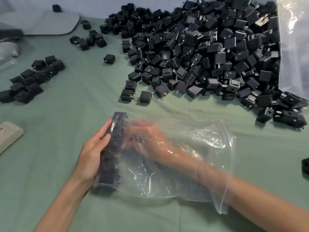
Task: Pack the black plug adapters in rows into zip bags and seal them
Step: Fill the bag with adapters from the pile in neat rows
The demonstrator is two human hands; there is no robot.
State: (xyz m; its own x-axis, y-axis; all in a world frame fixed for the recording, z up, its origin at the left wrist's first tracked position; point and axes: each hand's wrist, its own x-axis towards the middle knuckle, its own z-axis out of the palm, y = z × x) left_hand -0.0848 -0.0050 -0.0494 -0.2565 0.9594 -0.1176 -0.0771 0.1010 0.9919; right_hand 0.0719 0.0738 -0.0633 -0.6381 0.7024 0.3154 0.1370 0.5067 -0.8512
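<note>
A clear zip bag [192, 164] lies on the green cloth in front of me, its mouth toward the lower right. A row of black plug adapters [112, 151] stands against the bag's closed left end. My left hand [93, 151] grips that row from outside, through the plastic. My right hand [145, 136] is deep inside the bag, forearm through the mouth, fingers curled against the adapters in the row. A big heap of loose black adapters [209, 52] fills the far right of the table.
Smaller groups of adapters [33, 77] lie at the left and a few [88, 39] at the back. A large clear bag [294, 44] stands at the right edge. A beige object [8, 134] sits at the left edge; grey items at the far left.
</note>
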